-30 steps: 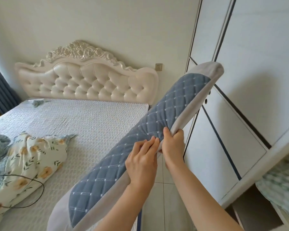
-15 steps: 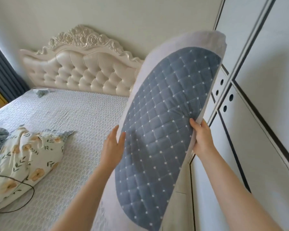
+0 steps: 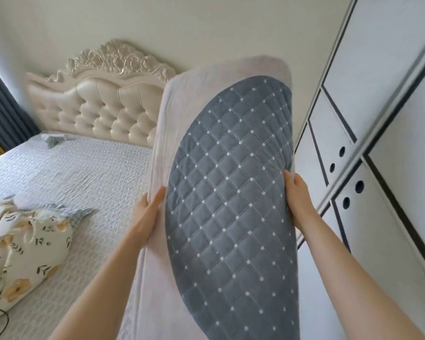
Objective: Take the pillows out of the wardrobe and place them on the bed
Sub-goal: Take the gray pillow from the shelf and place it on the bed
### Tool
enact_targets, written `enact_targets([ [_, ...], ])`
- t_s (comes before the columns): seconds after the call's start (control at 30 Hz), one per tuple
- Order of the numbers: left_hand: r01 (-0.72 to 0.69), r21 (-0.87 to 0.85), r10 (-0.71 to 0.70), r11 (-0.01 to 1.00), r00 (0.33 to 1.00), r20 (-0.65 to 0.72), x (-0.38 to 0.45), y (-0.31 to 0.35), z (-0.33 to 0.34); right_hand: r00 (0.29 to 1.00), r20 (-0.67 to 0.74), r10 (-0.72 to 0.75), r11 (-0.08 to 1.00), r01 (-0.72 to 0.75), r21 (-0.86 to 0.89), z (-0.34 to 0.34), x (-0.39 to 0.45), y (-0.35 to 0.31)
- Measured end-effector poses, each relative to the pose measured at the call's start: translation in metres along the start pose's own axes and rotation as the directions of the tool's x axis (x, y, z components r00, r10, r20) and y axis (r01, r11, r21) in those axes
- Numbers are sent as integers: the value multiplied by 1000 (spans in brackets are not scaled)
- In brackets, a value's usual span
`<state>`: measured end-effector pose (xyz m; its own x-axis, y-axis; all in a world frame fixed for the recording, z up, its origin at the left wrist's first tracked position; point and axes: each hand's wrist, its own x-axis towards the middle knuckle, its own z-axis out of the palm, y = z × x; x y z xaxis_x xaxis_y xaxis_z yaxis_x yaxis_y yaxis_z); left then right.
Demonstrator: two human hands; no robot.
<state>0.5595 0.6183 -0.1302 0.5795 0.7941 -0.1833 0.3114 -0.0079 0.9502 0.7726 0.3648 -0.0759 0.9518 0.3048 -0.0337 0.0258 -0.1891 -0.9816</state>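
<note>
Left hand (image 3: 146, 220) and right hand (image 3: 298, 201) grasp opposite edges of the upright quilted pillow (image 3: 231, 192). Bed (image 3: 84, 173) lies left, wardrobe (image 3: 378, 143) right.

Both forearms bare to the frame's edge — no sleeves, bands or rings showing.

pillow (image 3: 231, 192) bottom cropped, hiding headboard (image 3: 103, 111)

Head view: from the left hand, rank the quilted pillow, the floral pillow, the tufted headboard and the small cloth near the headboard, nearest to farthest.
1. Quilted pillow: held upright, the left hand on its left edge.
2. Floral pillow: lying on the bed, to the left.
3. Tufted headboard: behind, at the bed's head.
4. Small cloth: far left, beside the headboard.
</note>
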Motion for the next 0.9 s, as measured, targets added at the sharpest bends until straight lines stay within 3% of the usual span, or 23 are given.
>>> enact_targets([
  [0.1, 42, 32, -40, 999, 997, -69, 32, -15, 12, 988, -75, -137, 969, 117, -219, 30, 32, 6],
  [0.2, 44, 81, -36, 996, 995, -95, 66, -22, 18, 956, -137, -259, 929, 209, -304, 63, 54, 13],
  [0.4, 23, 144, 1, 989, 987, -164, 132, -11, 24, 979, 31, -204, 838, 190, -511, 111, 91, 17],
  [0.53, 9, 218, 25, 976, 988, -152, 163, -7, 34, 966, 83, -244, 799, 248, -547, 120, 125, 19],
  [0.7, -162, 320, 184, 933, 982, -40, 198, 9, 64, 958, 139, -251, 815, 287, -503, 124, 177, 32],
  [0.9, -120, 495, 166, 860, 985, -49, 251, 26, 107, 954, 198, -225, 840, 293, -457, 131, 261, 40],
])
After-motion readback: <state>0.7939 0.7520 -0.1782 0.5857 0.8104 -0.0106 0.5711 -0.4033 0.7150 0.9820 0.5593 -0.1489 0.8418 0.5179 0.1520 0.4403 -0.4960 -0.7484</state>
